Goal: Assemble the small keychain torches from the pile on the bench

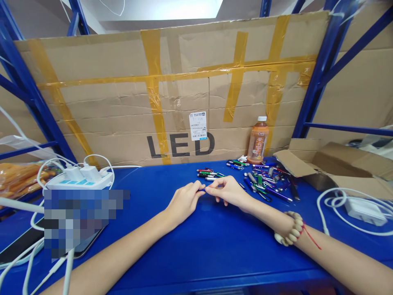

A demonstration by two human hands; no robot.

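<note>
My left hand (183,201) and my right hand (229,191) meet fingertip to fingertip above the blue shelf top (211,246). Both are closed in a pinch around something small and thin, mostly hidden by the fingers; its kind does not show. Just behind them lies a small group of pens (211,175), with red, green and silver barrels. To the right of my right hand is a loose heap of pens and small metallic pieces (270,180) in blue, green, purple and silver. A beaded bracelet (290,230) with a red string circles my right wrist.
A bottle of orange drink (258,141) stands behind the heap. At right are an open cardboard box (346,166) and a white charger (365,211) with coiled cable. A power strip (87,178), cables and dark flat devices crowd the left. A taped cardboard sheet (123,110) closes the back.
</note>
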